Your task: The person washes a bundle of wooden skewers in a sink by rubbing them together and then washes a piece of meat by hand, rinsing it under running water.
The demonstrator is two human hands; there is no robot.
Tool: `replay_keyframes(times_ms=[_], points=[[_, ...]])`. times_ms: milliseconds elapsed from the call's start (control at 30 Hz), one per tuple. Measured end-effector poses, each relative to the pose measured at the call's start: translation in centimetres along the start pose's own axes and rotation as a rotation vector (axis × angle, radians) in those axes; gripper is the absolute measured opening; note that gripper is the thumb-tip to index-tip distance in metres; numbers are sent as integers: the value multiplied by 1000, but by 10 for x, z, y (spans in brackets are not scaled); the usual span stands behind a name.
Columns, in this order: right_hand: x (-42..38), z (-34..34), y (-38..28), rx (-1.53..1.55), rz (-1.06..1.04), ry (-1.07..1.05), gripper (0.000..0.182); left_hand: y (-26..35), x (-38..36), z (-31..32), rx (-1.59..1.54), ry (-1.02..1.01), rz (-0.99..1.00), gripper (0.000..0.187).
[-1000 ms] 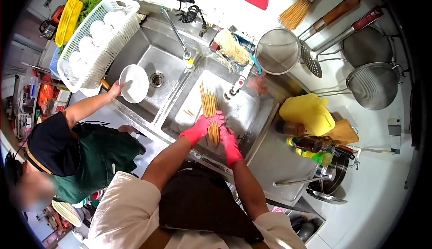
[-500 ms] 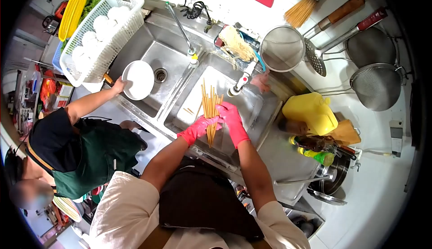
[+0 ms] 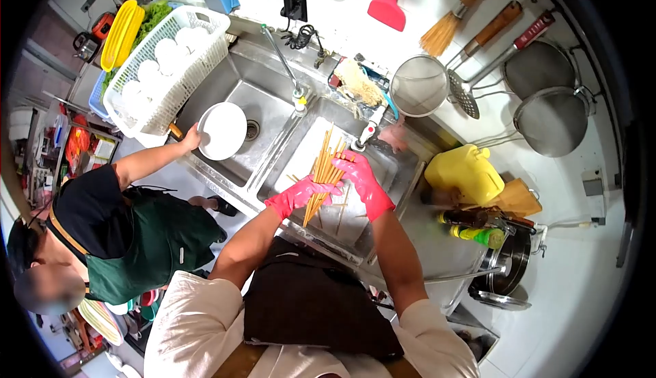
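A loose bundle of wooden chopsticks (image 3: 324,173) is held over the right-hand sink basin. My left hand (image 3: 304,196), in a pink rubber glove, wraps round the lower part of the bundle. Higher up, my right hand (image 3: 362,176), gloved the same way, closes on the chopsticks from the right side. Beneath them, a white board or tray (image 3: 355,204) lies in the basin, with a few single chopsticks (image 3: 340,217) on it. The sticks fan out slightly at the top.
At left, a co-worker's hand (image 3: 193,137) holds a white bowl (image 3: 223,131) over the other basin. A white basket (image 3: 123,115) of bowls stands beyond. The faucet (image 3: 369,132) hangs over my basin. A yellow jug (image 3: 465,175) and bottles (image 3: 478,233) stand right; strainers (image 3: 552,122) hang behind.
The camera view has shifted a little. The chopsticks in my hands now lean and spread more, and more loose ones show on the white surface below.
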State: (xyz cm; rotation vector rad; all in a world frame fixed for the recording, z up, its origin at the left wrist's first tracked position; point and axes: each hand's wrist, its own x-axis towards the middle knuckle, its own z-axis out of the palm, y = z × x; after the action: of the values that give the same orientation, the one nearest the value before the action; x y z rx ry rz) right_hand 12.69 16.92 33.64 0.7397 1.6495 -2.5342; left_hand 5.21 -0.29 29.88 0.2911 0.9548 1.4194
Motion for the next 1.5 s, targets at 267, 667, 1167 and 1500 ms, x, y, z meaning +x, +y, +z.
replay_keyframes(times_ms=[267, 667, 1167, 1500], points=[[-34, -37, 2, 99, -60, 79, 17, 13, 8, 20, 41, -178, -101, 50], [-58, -58, -3, -156, -195, 139, 16, 21, 16, 34, 246, -239, -227, 54], [-69, -71, -27, -63, -183, 261, 16, 18, 8, 17, 396, -208, -271, 41], [-40, -113, -29, 452, -684, 727, 24, 13, 0, -5, 515, -108, -285, 36]])
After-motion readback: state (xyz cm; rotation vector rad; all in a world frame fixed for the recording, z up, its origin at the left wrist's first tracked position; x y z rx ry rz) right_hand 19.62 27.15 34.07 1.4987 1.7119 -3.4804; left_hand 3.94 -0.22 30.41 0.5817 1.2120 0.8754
